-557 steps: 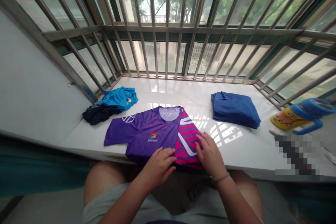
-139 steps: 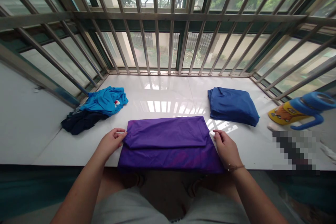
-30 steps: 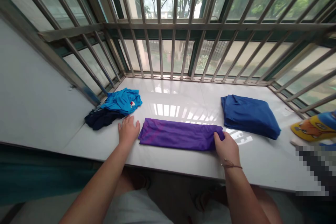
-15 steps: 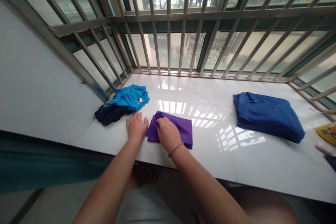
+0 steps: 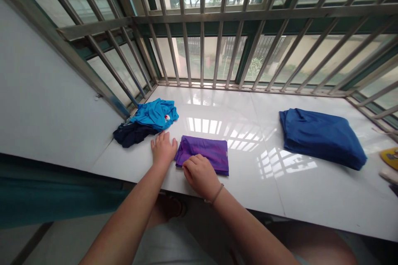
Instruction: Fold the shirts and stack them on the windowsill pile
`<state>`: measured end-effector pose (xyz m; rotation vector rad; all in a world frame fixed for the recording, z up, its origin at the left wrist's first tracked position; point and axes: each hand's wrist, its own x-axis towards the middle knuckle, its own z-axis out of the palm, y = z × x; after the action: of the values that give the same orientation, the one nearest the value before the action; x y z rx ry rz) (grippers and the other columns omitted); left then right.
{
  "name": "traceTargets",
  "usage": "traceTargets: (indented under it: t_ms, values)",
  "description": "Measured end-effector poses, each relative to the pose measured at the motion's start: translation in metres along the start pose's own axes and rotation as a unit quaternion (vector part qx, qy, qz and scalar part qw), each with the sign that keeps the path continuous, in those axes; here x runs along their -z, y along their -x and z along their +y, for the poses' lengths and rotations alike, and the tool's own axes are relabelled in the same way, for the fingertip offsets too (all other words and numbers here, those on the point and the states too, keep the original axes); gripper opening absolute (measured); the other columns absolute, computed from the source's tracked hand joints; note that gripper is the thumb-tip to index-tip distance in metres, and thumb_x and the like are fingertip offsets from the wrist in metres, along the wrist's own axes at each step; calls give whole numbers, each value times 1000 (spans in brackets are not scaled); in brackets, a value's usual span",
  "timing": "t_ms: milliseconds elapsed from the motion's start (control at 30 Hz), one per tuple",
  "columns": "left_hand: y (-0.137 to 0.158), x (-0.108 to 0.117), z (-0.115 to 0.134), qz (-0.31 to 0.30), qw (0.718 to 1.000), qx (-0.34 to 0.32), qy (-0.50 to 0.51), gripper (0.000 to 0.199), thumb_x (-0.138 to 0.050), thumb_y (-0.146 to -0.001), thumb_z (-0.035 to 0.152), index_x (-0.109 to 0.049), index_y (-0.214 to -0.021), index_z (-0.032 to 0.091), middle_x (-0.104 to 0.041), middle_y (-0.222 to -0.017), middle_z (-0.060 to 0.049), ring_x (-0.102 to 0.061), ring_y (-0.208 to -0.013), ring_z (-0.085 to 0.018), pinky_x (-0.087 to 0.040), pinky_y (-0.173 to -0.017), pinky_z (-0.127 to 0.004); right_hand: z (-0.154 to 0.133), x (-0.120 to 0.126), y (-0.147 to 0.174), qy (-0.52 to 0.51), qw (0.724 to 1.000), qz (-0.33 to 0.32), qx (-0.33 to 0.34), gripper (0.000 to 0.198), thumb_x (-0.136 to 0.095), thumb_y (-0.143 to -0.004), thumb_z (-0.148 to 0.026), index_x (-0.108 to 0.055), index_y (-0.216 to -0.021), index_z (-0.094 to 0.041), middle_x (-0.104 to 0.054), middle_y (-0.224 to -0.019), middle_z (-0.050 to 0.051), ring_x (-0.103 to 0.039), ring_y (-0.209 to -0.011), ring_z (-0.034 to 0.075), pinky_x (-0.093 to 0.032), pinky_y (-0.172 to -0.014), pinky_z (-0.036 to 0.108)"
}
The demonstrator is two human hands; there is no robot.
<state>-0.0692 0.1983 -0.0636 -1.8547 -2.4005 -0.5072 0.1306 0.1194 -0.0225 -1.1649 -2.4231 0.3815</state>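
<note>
A folded purple cloth (image 5: pixel 207 151) lies flat on the white tiled sill in front of me. My right hand (image 5: pixel 200 174) is at its near left edge, fingers curled in and closed on the fabric; the fingertips are partly hidden. Just left of the cloth, my left hand (image 5: pixel 163 149) rests palm down on the sill, fingers apart, its thumb close beside the cloth's left edge. Beyond my left fingertips sits a crumpled bright blue garment (image 5: pixel 155 112), heaped with a dark navy garment (image 5: pixel 132 133).
A larger folded blue cloth (image 5: pixel 323 136) lies on the right part of the white sill (image 5: pixel 242 190). At the far right edge is a yellow object (image 5: pixel 390 157), partly cut off. Metal bars (image 5: pixel 202 49) line the window behind the sill.
My right hand has slid toward me, from the top of the purple cloth to its near edge. The cloth's far left corner now lies flatter. My left hand stays in place.
</note>
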Motion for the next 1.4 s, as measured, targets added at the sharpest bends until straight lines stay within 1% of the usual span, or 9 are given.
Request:
traceTargets:
  t_ms: [133,300,500,800,933,1100,1200,1300,1400]
  values:
    - [0,-1,1,0,1000,0,1,48,-52,-104,33,-67,-145,12,-62,-159,-22,-55,-146,-38,-36,-126,-66,18,7,-27,52,998,-16,-20,19,-56,-112,-23,-75,-114,-23,-75,-111,7,-62,-105,26,-47,-90,38]
    - [0,-2,0,5,1000,1,9,48,-52,-105,34,-67,-145,13,-62,-159,-21,-55,-147,-38,-35,-127,-67,38,6,-76,99,992,-55,-59,32,-53,-113,-29,-65,-142,-20,-67,-144,15,-59,-129,31,-49,-103,43]
    - [0,-2,0,3,1000,6,17,48,-52,-104,34,-68,-145,14,-61,-160,-20,-54,-148,-37,-33,-128,-65,54,3,-112,76,989,-115,-59,28,-73,-104,-34,-74,-126,-17,-77,-122,16,-68,-117,34,-53,-94,42]
    - [0,-4,-1,-2,1000,6,10,49,-52,-104,35,-67,-146,15,-60,-160,-21,-53,-149,-38,-31,-129,-64,68,15,-83,-18,990,-128,64,18,-81,-95,-16,-77,-111,-23,-78,-110,3,-70,-105,21,-51,-94,31]
    - [0,-4,-1,-5,1000,8,15,49,-53,-104,34,-67,-147,15,-60,-161,-21,-52,-149,-39,-29,-130,-64,77,11,-82,-46,989,-112,79,20,-81,-94,-14,-77,-111,-22,-77,-108,2,-70,-101,20,-52,-91,30]
    - [0,-2,0,-4,1000,9,12,47,-53,-105,34,-67,-146,16,-61,-160,-20,-52,-149,-38,-30,-130,-63,82,0,-103,-22,995,-82,44,24,-80,-99,-27,-77,-120,-16,-76,-118,13,-69,-111,27,-54,-99,40]
    - [0,-1,0,-1,1000,7,16,48,-53,-104,34,-67,-145,15,-61,-160,-21,-53,-149,-38,-31,-129,-65,82,-1,-112,-21,995,-81,46,33,-78,-99,-25,-74,-130,-16,-75,-125,14,-68,-115,27,-54,-102,41]
    - [1,-1,0,-2,1000,2,17,48,-52,-105,34,-67,-146,14,-60,-161,-21,-52,-149,-38,-32,-129,-66,79,0,-111,-20,992,-86,91,45,-69,-97,-10,-72,-140,-24,-68,-145,11,-63,-130,26,-49,-111,42]
    - [1,1,-1,-15,1000,5,10,48,-51,-106,36,-66,-147,15,-59,-162,-20,-51,-150,-38,-32,-129,-66,72,1,-106,-4,978,-104,181,47,-62,-94,-4,-79,-129,-29,-69,-144,7,-57,-139,27,-43,-119,46]
